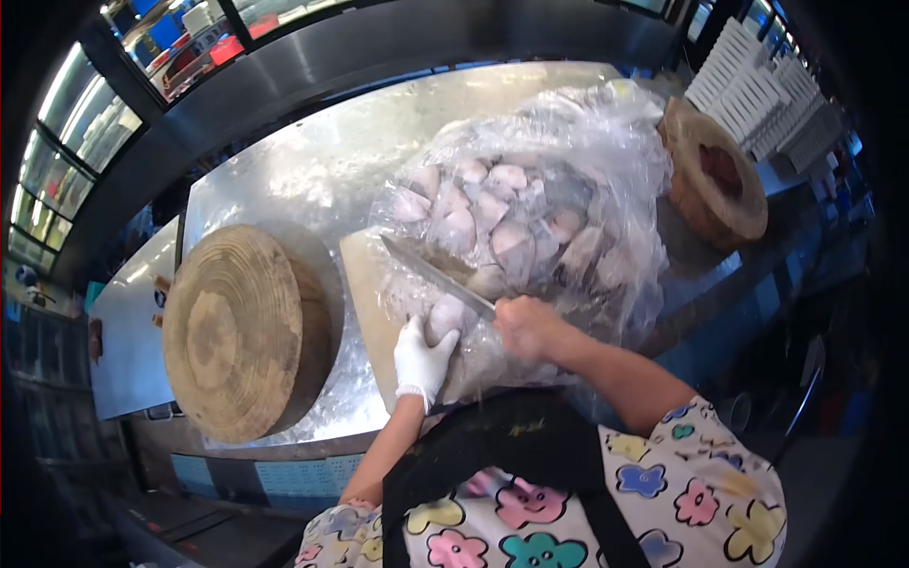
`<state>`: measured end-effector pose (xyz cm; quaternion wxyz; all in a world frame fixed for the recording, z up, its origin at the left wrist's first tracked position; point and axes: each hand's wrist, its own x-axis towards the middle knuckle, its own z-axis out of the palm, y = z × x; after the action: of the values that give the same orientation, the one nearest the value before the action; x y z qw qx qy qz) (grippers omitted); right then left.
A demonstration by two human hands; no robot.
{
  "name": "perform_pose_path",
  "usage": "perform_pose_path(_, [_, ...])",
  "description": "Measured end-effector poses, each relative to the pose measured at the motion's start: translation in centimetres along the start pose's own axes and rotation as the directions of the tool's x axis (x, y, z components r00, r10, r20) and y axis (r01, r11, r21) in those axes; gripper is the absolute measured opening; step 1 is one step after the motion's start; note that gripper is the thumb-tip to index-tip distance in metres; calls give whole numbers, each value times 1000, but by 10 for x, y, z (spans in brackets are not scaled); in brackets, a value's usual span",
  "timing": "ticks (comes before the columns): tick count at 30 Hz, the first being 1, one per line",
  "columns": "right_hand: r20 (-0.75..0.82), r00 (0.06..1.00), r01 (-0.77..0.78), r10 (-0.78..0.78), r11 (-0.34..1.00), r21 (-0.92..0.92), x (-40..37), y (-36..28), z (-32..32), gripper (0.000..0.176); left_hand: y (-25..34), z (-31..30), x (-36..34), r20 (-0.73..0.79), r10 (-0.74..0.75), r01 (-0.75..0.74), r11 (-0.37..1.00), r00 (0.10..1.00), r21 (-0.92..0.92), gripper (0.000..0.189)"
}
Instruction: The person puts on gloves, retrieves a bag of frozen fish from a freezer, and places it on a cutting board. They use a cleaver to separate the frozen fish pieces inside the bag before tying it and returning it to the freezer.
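My right hand (528, 328), bare, is closed round the handle of a long knife (431, 271), whose blade points up and to the left across a pale cutting board (365, 284). My left hand (422, 363) wears a white glove, and its thumb and fingers grip a pale rounded piece of meat or fish (446, 317) just below the blade. Clear plastic (615, 170) spreads over and around a heap of pinkish-white pieces (511, 241) beyond my hands; their exact kind is hard to make out. The plastic partly covers the board.
A thick round wooden chopping block (232, 331) stands left on the metal table (331, 142). Another wooden block (717, 175), with a dark red patch, sits at the right. Stacked white trays (748, 90) rise behind it. Windows line the far side.
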<state>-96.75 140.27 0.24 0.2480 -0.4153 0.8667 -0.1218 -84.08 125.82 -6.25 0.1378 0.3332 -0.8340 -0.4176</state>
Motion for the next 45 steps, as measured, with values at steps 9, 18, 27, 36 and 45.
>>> perform_pose_path(9, [-511, 803, 392, -308, 918, 63, -16, -37, -72, 17, -30, 15, -4, 39, -122, 128, 937, 992, -326, 41])
perform_pose_path(18, [80, 996, 22, -25, 999, 29, -5, -21, -8, 20, -9, 8, -8, 20, -233, 229, 927, 972, -297, 39])
perform_pose_path(27, [-203, 977, -1, 61, 959, 285, -43, 10, -16, 24, 39, 15, -4, 99, 188, -196, 977, 977, 84, 92])
perform_pose_path(36, [-454, 685, -208, 570, 751, 627, -133, 82, -27, 29, 101, 97, 106, 236, 729, -714, 459, 643, 528, 70])
perform_pose_path(45, [-154, 633, -394, 759, 486, 780, -140, 121, -23, 27, 223, 223, 242, 657, 641, -784, 609, 398, -119, 46])
